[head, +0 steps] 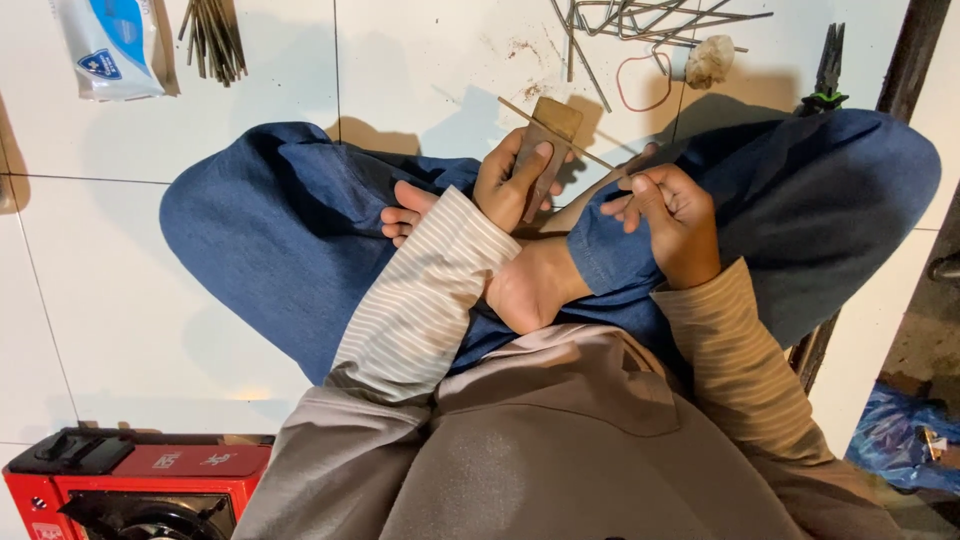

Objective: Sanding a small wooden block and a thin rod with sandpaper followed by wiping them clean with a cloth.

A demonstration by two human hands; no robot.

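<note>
Thin metal rod [560, 135]: held across the person's lap, pinched at its near end by the right hand [672, 220], fingers closed on it. Left hand [515, 180] is clamped around a folded brown abrasive pad [545, 135], which touches the rod near its middle. Beyond the rod on the white tile floor [420, 60]: a rod pile [640, 20], a rubber band [645, 80], pliers [828, 70].

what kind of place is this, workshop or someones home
Probably a home floor used as a makeshift craft spot: white floor tiles, loose metal rods and pliers lying on them, and a red portable gas stove nearby.
</note>
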